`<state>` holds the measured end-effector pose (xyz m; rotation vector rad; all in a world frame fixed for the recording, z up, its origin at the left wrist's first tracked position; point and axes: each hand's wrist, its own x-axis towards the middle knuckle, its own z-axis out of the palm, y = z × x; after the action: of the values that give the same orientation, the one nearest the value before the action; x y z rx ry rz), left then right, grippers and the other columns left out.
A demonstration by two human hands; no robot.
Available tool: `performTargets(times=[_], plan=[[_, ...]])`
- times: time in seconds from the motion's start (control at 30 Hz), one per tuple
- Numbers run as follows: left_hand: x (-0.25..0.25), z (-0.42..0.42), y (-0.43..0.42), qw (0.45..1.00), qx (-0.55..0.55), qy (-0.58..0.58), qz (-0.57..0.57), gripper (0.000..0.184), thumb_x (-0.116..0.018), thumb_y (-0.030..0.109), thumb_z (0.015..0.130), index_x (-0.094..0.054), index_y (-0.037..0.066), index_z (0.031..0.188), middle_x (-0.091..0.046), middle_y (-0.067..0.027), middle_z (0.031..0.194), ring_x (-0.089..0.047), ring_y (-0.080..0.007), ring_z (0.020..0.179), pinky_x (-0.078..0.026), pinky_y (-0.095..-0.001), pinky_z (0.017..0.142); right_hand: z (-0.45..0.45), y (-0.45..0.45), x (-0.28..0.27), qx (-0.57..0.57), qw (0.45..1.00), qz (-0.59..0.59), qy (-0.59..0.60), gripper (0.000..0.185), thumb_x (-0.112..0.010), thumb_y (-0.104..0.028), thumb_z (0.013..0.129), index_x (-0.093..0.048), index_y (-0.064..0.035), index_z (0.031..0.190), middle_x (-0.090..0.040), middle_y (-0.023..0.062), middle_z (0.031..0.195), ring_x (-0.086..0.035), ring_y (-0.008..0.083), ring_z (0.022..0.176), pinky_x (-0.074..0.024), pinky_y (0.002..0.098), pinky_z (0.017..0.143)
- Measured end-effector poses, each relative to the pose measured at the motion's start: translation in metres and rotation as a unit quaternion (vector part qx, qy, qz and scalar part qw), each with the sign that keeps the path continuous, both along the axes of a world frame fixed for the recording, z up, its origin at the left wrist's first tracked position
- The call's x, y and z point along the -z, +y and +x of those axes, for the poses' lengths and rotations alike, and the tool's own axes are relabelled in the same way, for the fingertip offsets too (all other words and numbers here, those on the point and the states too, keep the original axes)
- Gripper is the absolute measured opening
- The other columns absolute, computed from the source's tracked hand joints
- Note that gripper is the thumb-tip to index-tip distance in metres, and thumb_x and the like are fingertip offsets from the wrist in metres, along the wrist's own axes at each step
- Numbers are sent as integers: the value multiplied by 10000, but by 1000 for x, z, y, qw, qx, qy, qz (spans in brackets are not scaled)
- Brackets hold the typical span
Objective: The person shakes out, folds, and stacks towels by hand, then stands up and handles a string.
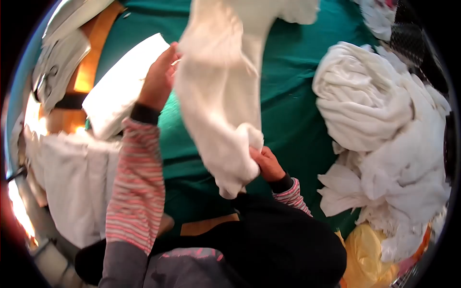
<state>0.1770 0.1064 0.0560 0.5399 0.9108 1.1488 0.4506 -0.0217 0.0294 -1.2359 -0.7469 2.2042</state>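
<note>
At the lower left of the frame, a pale cloth is hanging in folds; at the upper left, a folded white cloth is catching bright light. Just right of it, the left hand is standing partly open, fingers bending at the left edge of a long white fabric piece; whether it is pinching that edge, I cannot tell. The fabric is stretching from top centre to mid-frame, between both hands, over a green tablecloth. Right of centre, the right hand is gripping its bunched lower end.
</note>
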Motion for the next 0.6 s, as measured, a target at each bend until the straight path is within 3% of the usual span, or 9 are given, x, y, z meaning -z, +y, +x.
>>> performTargets(times=[0.03,0.1,0.17,0.23,0.37,0.43,0.47,0.53,0.6], plan=[[49,-20,-12,965,-5,200,171,298,-448,266,866,-474,49,1069,-534,-63,994,-513,-146,898,-416,-253,737,-12,-4,12,41,999,-4,13,308,-501,-273,847,-574,1,968,-571,-10,824,-518,70,733,-411,213,669],[79,-14,-43,989,-29,73,-125,322,-506,325,825,-488,99,1054,-503,-14,874,-482,-106,775,-396,-243,628,-17,-8,42,-21,996,7,-83,320,-553,-293,808,-574,-4,944,-565,-7,806,-502,74,691,-411,227,649],[105,2,-81,965,48,39,-254,471,-497,466,798,-476,93,1085,-525,-39,965,-498,-152,852,-415,-322,775,-26,-11,62,-24,993,16,-113,327,-581,-296,785,-574,-3,931,-561,-1,784,-494,79,669,-409,230,642],[91,20,-105,937,149,-5,-315,570,-485,502,790,-437,57,1143,-502,-116,1089,-479,-191,988,-393,-334,843,-27,-12,71,-52,791,491,-363,329,-651,-239,721,-563,9,919,-562,32,768,-506,103,672,-415,233,639],[125,47,-121,976,9,20,-215,418,-561,414,766,-528,81,1018,-552,-57,951,-519,-167,797,-423,-284,729,-41,-10,46,59,942,268,-195,309,-679,-106,675,-545,15,926,-585,62,816,-540,121,736,-436,249,655],[93,45,-104,815,-148,557,49,370,-615,344,721,-538,50,933,-547,-82,899,-519,-188,801,-426,-293,710,-54,-8,32,57,956,241,-157,309,-677,-108,681,-542,13,931,-588,59,827,-539,112,738,-437,245,659],[71,42,-91,786,-165,586,110,346,-644,316,685,-533,31,847,-554,-96,788,-541,-231,733,-434,-313,667,-61,-9,28,58,969,210,-118,309,-674,-109,687,-539,11,937,-590,56,838,-538,103,739,-438,241,662],[43,44,-72,836,43,545,42,375,-652,369,662,-544,37,800,-576,-107,725,-563,-279,674,-450,-337,622,-75,-14,33,27,979,188,-81,279,-631,-184,743,-545,6,929,-586,35,818,-530,91,723,-435,245,640],[72,52,-67,689,174,701,50,487,-629,485,630,-557,25,771,-593,-155,734,-587,-290,666,-460,-372,577,-82,-18,48,-67,978,184,-66,290,-568,-283,786,-559,6,806,-579,51,720,-510,96,652,-413,274,570]])
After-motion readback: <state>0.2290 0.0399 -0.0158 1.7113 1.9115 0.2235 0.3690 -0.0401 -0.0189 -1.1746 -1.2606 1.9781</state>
